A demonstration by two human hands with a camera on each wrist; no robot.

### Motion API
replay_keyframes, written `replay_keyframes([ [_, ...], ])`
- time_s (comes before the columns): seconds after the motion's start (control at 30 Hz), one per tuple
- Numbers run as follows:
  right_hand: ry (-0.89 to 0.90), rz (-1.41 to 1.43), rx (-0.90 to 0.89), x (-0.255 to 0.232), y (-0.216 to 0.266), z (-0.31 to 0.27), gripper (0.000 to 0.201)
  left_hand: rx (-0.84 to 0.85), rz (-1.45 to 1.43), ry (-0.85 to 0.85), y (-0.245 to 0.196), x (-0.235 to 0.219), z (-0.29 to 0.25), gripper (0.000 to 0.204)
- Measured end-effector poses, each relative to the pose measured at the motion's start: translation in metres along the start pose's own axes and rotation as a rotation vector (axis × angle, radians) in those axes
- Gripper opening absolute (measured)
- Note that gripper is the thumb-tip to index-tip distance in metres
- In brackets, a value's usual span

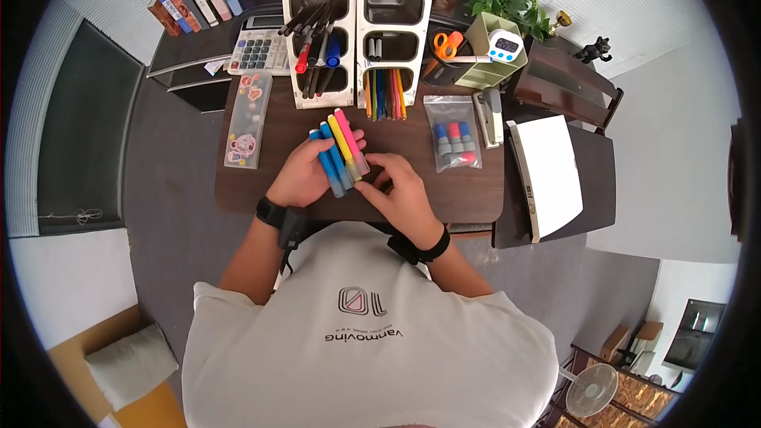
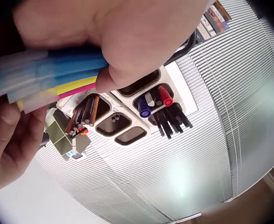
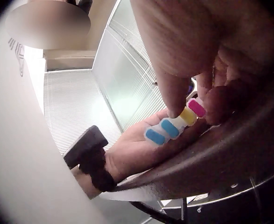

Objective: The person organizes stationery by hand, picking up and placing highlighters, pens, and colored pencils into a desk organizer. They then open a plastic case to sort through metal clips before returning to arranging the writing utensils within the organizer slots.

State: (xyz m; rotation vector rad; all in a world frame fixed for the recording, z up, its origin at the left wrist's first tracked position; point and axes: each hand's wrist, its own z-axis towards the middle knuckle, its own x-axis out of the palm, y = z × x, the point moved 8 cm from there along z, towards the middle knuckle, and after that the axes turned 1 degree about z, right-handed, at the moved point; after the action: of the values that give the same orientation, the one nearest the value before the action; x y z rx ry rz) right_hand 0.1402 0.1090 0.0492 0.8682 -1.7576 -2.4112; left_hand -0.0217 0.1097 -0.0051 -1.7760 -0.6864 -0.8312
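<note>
Two blue highlighters [image 1: 330, 162], a yellow highlighter [image 1: 345, 147] and a pink highlighter [image 1: 350, 139] lie side by side in my left hand [image 1: 304, 173]. The left thumb is laid across the blue ones, fingers behind the row. Their clear-capped ends point toward my body. My right hand [image 1: 403, 196] pinches at those ends, thumb by the yellow one and index finger by the pink one. From the right wrist view, the blue end [image 3: 155, 136] is uncovered, and right fingertips touch the yellow end [image 3: 188, 116] and the pink end [image 3: 197, 108].
White organizers [image 1: 394, 43] with pens and colored pencils stand at the desk's back. A sticker-covered pencil case [image 1: 248, 123] lies left, near a calculator [image 1: 255, 49]. On the right are a zip bag [image 1: 453, 131] of small bottles, a stapler [image 1: 489, 117] and a scissors cup [image 1: 444, 67].
</note>
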Motion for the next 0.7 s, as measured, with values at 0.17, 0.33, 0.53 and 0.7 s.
replay_keyframes([
  [0.17,-0.081,0.066,0.025,-0.003,-0.005,-0.002,0.049,-0.102,-0.06,0.093,0.002,-0.004,-0.004,0.057],
  [0.33,-0.031,0.066,-0.005,-0.004,0.002,-0.002,0.045,-0.08,-0.025,0.041,0.002,0.006,-0.005,0.056],
  [0.53,-0.058,0.184,0.076,-0.003,-0.012,-0.005,0.041,-0.035,0.132,0.014,-0.001,0.001,-0.004,0.053],
  [0.7,-0.129,0.094,-0.023,-0.006,-0.002,-0.004,0.04,-0.074,0.004,0.074,0.002,-0.001,-0.004,0.053],
])
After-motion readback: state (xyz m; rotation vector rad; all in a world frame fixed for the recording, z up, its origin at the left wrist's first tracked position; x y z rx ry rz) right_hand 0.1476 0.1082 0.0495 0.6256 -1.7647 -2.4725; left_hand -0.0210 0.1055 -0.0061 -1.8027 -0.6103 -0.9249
